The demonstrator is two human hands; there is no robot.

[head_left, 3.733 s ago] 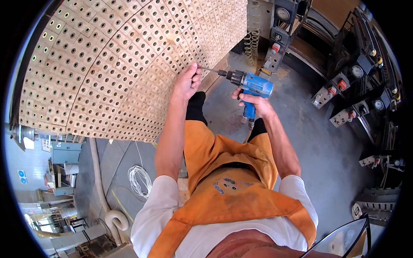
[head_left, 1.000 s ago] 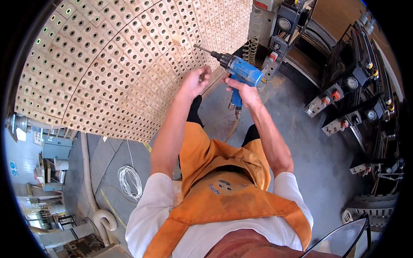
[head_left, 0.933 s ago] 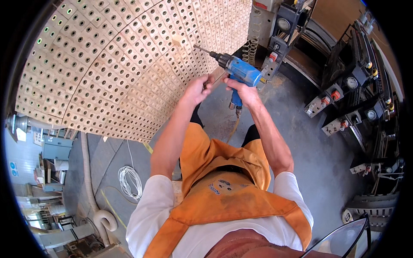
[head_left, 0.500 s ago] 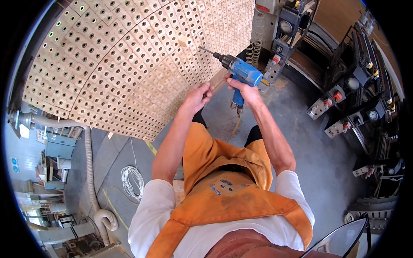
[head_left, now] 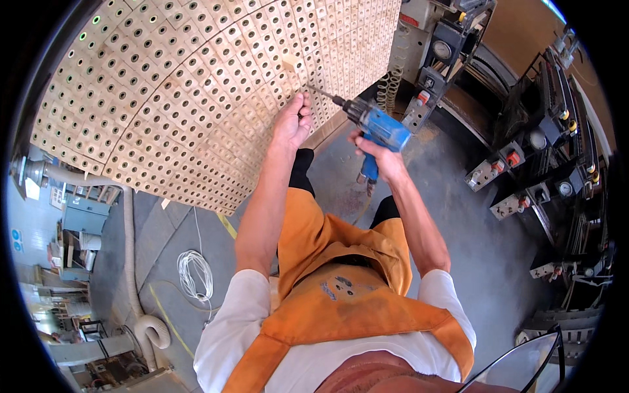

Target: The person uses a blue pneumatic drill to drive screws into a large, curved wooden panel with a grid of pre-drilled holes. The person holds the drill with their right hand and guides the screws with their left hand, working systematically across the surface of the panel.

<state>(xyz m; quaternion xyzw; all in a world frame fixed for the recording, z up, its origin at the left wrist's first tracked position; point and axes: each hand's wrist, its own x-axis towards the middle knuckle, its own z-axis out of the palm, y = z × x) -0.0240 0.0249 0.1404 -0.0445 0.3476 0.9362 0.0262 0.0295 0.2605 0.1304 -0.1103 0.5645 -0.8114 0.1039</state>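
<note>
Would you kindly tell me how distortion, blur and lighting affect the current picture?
In the head view, the corners go black and the machinery at right bows; the blue drill looks slightly motion-blurred; light glows through some upper-left holes in the wooden panel.

Blue power drill (head_left: pixel 386 129), one. Left hand (head_left: pixel 293 121), one; right hand (head_left: pixel 381 154), one. Perforated wooden panel (head_left: pixel 196 111), one (its holes too numerous to count reliably). Pale wooden block (head_left: pixel 289 62) upon it, one. Orange apron (head_left: pixel 357 314), one. Coil of white cable (head_left: pixel 185 274), one. Ribbed beige hose (head_left: pixel 130 249), one. Dial gauges (head_left: pixel 442 50), at least three.
</note>
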